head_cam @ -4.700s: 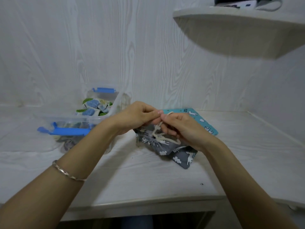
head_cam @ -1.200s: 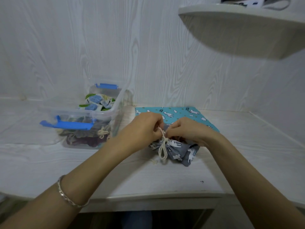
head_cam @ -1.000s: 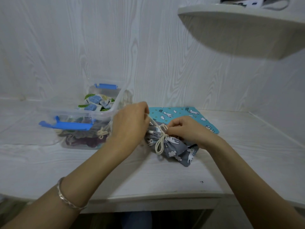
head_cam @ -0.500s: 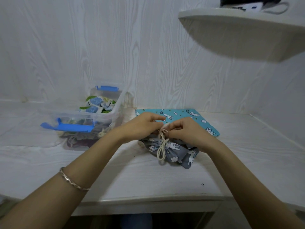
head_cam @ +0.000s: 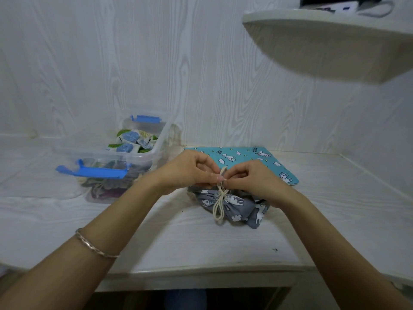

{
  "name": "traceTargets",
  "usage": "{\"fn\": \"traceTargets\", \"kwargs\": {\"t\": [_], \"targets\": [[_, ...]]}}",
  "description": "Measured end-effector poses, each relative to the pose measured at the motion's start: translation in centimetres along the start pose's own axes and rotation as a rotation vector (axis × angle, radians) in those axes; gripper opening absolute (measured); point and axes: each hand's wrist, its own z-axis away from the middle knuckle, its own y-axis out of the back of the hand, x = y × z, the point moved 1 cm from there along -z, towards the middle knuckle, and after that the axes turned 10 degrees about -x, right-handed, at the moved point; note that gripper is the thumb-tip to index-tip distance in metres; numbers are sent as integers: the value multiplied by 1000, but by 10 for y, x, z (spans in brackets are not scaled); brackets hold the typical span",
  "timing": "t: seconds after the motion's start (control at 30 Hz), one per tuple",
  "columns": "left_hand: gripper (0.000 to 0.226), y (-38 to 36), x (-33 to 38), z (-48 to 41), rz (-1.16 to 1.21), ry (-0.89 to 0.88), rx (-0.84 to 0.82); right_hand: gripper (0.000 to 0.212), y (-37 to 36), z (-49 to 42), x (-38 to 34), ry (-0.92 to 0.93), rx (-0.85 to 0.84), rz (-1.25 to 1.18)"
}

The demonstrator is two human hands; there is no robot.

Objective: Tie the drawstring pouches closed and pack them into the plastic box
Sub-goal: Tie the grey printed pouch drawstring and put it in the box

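The grey pouch (head_cam: 237, 206) is seen lying on the white desk (head_cam: 201, 242), near the front edge and to the right of the plastic box (head_cam: 159, 139). Its mouth is bunched up tight. A pale cord (head_cam: 218, 203) is wound round the neck, and a loop of it is left hanging down the front. The cord is pinched just above the pouch by both hands. It is held from the left by the curled fingers of the left hand (head_cam: 190, 171) and from the right by those of the right hand (head_cam: 252, 177), with the fingertips almost touching. A thin bracelet (head_cam: 93, 246) is worn on the left wrist. A flat blue pouch (head_cam: 245, 156) with white animals is laid on the desk just behind the hands and is partly hidden by them. The clear plastic box is set near the wall, with blue clips (head_cam: 91, 172) at both ends. Packed pouches (head_cam: 131, 143) with blue and green leaves are seen inside it. A white shelf (head_cam: 335, 48) is fixed high up on the right.
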Motion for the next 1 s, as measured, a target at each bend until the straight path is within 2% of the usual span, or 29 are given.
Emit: {"fn": "traceTargets", "kwargs": {"t": [0.13,0.23,0.3,0.4,0.57,0.67,0.77,0.9,1.0], "targets": [[12,-6,-2,-3,47,62,49,13,-2,0,1,70,21,14],[15,-9,-3,-6,220,187,-11,19,-7,3,3,181,163,125],[20,-8,-3,-7,238,215,-56,23,-10,6,4,260,224,245],[22,-9,-2,-6,225,215,-89,20,-10,7,7,297,203,349],[15,-7,-2,-5,191,216,-122,20,-11,5,10,297,158,335],[14,-7,-2,-4,189,189,-84,13,-11,3,11,274,134,319],[21,-5,-1,-3,36,60,-33,10,-8,3,11,190,42,159],[14,-7,3,0,-316,-89,13,14,-6,1,12,-18,-186,-413],[7,-13,7,1,-588,-147,76,14,-6,-3,13,-25,-217,-664]]}}
